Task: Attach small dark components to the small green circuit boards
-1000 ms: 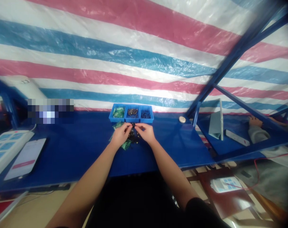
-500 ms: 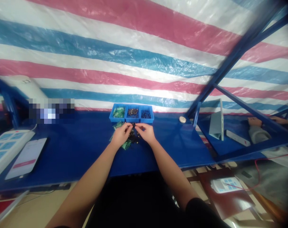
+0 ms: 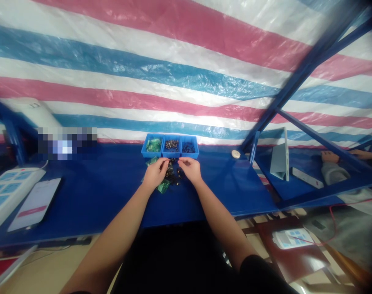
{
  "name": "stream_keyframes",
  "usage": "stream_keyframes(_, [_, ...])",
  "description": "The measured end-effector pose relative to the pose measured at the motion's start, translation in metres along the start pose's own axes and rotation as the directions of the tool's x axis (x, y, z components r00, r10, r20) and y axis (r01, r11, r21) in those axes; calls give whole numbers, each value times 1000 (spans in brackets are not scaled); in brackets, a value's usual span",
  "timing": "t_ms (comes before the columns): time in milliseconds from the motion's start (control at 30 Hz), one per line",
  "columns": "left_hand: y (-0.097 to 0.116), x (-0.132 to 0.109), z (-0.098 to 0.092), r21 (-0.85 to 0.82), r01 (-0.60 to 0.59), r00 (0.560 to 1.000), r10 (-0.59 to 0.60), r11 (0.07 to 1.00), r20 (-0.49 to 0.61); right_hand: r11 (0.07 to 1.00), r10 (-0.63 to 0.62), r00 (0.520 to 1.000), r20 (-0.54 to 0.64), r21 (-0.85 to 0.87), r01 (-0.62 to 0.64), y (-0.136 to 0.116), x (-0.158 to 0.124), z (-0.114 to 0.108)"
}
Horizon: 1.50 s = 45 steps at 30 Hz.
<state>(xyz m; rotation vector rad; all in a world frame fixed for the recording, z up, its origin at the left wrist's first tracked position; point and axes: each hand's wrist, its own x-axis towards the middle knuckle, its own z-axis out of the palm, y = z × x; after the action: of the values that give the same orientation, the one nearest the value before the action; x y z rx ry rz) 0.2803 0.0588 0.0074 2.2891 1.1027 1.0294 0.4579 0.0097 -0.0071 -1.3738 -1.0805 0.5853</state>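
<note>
My left hand point(image 3: 155, 173) and my right hand point(image 3: 190, 169) hover over a small heap of dark parts point(image 3: 173, 176) and green pieces point(image 3: 163, 186) on the blue table point(image 3: 97, 192). Both hands have their fingers pinched, with a small gap between the two. What each pinch holds is too small to make out. Just beyond the hands stands a blue three-compartment tray point(image 3: 170, 146): green pieces on the left, metallic parts in the middle, dark parts on the right.
A phone point(image 3: 34, 203) and a white box with blue squares point(image 3: 5, 192) lie at the left. A small round disc point(image 3: 235, 154) sits right of the tray. Another person's hand and sleeve point(image 3: 333, 167) rest beyond the blue frame at right, near a standing card point(image 3: 279, 160).
My hands, which met fingertip to fingertip over the heap, have drawn slightly apart. Everything else is unchanged.
</note>
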Motion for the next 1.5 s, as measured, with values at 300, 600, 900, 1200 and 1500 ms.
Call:
stream_keyframes(300, [-1, 0, 4, 11, -35, 999, 35, 999, 31, 946, 103, 993, -51, 313, -82, 11, 24, -4])
stream_keyframes(600, [-3, -1, 4, 8, -33, 999, 32, 999, 24, 937, -13, 922, 386, -318, 146, -2, 6, -29])
stream_keyframes(900, [-3, -1, 4, 10, -37, 999, 36, 999, 27, 852, -47, 897, 440, -452, 266, 2, 11, -33])
stream_keyframes(1200, [-2, -1, 3, 21, -47, 998, 46, 999, 31, 836, -130, 909, 397, -449, 316, 3, 9, -27])
stream_keyframes(1500, [-5, -2, 8, -58, -154, 984, 159, 986, 79, 993, -111, 970, 216, 1, 114, 5, 7, -7])
